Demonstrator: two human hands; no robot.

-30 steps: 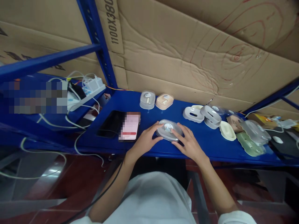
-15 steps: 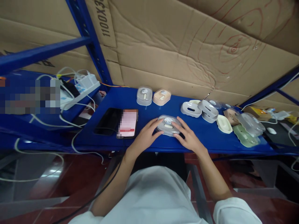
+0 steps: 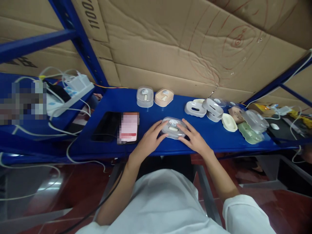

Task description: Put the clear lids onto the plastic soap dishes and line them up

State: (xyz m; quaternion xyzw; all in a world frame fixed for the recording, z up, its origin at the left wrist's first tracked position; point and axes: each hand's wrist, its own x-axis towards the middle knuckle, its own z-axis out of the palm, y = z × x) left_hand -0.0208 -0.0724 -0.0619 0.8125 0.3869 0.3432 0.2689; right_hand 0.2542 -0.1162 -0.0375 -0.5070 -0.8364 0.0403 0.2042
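**A:** Start close in. What are the hands doing?

**B:** Both sit on one clear-lidded soap case (image 3: pixel 173 127) at the near edge of the blue desk (image 3: pixel 156 143). The left hand (image 3: pixel 148 142) has its fingers spread against the case's left end; the right hand (image 3: pixel 195 139) mirrors it on the right end. Neither is a fist: the fingers are loosely curled, pressing the case from both sides, so it is pinned between them and resting on the desk, not lifted.

**A:** Why a hand on each end?

**B:** My guess is that it steadies a small, slippery shell and lets the fingertips bear on the lid evenly. The case lies directly in front of the person's body, where both arms reach it comfortably.

**A:** And beside it?

**B:** To the left, near but apart, a phone (image 3: pixel 128 127) lies flat, screen up, next to a dark tablet (image 3: pixel 106 126), easy to glance at.

**B:** Farther back, a lidded clear case (image 3: pixel 145 96) and a peach case (image 3: pixel 164 97) stand side by side near the cardboard wall (image 3: pixel 185 48), looking set aside.

**A:** The right side?

**B:** A loose heap of case parts (image 3: pixel 226 115), white, cream, green and clear, some overlapping. Far left, a power strip (image 3: pixel 73 89) with tangled white cables.
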